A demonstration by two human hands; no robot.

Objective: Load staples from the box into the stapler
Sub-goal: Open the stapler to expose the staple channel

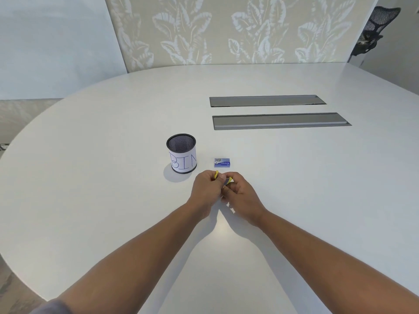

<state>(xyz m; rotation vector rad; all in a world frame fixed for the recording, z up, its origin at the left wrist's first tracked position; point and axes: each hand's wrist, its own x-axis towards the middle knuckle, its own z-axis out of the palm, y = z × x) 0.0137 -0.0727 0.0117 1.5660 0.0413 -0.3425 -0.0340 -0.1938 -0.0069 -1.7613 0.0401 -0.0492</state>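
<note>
A small yellow stapler [223,177] is held between both hands just above the white table [294,189]; only its yellow tips and a dark metal part show between the fingers. My left hand [205,191] grips its left end and my right hand [238,193] grips its right end. Whether the stapler is opened I cannot tell. A small blue staple box [222,162] lies closed on the table just beyond my hands, apart from them.
A black mesh cup [181,152] with a paper label reading BIN stands left of the box. Two grey cable hatches [281,121] [267,101] are set into the table farther back. A black office chair [371,30] stands at the far right.
</note>
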